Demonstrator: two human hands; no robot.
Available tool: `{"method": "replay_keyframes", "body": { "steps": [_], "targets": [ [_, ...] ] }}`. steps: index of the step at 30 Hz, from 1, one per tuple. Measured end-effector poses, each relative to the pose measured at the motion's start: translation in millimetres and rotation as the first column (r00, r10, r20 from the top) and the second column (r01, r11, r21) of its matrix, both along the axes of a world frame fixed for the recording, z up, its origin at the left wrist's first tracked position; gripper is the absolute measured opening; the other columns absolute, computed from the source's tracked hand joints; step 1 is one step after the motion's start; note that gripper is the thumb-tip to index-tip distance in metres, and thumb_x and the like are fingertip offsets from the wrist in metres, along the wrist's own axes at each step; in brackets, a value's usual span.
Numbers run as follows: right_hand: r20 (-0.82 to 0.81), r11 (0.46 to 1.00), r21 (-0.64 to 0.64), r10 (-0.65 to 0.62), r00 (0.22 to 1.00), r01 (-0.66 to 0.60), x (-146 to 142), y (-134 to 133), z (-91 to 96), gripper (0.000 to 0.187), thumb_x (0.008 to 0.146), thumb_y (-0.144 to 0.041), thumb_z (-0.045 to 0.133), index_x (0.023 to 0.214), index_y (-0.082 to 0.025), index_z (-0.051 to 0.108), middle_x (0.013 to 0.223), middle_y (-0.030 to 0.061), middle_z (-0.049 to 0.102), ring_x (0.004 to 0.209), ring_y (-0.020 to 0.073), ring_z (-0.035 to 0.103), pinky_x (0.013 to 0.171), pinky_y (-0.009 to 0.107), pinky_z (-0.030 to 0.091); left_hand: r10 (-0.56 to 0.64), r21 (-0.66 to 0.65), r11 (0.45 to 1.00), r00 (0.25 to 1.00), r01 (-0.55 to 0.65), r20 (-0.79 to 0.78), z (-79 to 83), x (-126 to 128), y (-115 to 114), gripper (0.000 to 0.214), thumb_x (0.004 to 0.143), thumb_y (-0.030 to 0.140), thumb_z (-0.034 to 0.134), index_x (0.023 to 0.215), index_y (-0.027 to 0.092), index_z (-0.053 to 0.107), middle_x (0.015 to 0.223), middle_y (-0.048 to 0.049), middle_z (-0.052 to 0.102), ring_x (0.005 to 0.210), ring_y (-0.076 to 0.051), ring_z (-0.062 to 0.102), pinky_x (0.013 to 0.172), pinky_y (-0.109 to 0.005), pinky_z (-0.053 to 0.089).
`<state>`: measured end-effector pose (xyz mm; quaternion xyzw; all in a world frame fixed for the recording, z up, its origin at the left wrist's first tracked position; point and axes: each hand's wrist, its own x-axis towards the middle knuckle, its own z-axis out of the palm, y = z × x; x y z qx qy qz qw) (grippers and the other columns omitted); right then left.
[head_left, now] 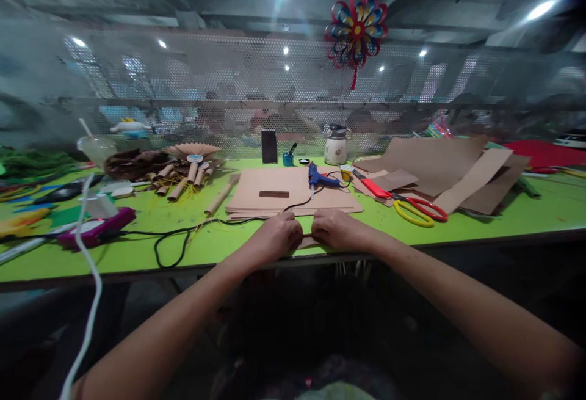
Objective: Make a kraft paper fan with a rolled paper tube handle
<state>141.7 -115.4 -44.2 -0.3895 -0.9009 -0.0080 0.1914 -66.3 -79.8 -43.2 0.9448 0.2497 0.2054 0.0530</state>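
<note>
At the front edge of the green table, my left hand [280, 236] and my right hand [337, 229] grip the two ends of a small piece of brown paper [307, 242]. Both hands are closed, with fingers curled down on it; the fingertips are mostly hidden. Just beyond my hands lies a stack of brown cardboard sheets [247, 183]. A dark brown strip [273, 194] and a blue glue gun [320, 175] rest on that stack. The glue gun's black cord [187, 230] runs off to the left.
Scissors with red and yellow handles [414, 209] lie to the right, before large brown paper sheets [430, 165]. Rolled paper tubes [183, 183], a purple power strip [98, 229] and a white cable [86, 253] are leftward. A phone [270, 146] and jar [336, 146] stand behind.
</note>
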Motion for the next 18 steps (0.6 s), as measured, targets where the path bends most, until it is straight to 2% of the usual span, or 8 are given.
{"method": "replay_keyframes", "body": {
  "steps": [6, 18],
  "targets": [
    [-0.046, 0.988, -0.143, -0.056, 0.997, 0.049, 6.1, -3.2, 7.3, 0.007, 0.082, -0.01, 0.058, 0.079, -0.013, 0.063, 0.076, 0.0031, 0.058, 0.071, 0.0128, 0.05, 0.062, 0.022, 0.035, 0.038, -0.09, 0.995, 0.999, -0.037, 0.013, 5.2, -9.4, -2.5, 0.015, 0.08, 0.01, 0.05, 0.072, 0.014, 0.062, 0.075, -0.004, 0.056, 0.065, -0.013, 0.051, 0.059, -0.022, 0.036],
    [-0.02, 0.99, -0.14, -0.028, 0.999, 0.025, 17.3, -6.5, 0.8, 0.012, 0.081, -0.003, 0.052, 0.082, -0.014, 0.058, 0.083, 0.0047, 0.056, 0.08, 0.0149, 0.049, 0.069, 0.023, 0.037, -0.041, -0.074, 0.996, 0.999, 0.041, -0.003, 2.2, -18.0, -1.0, 0.016, 0.085, 0.011, 0.045, 0.075, 0.015, 0.056, 0.081, -0.0035, 0.052, 0.072, -0.014, 0.049, 0.064, -0.023, 0.037]
  ]
}}
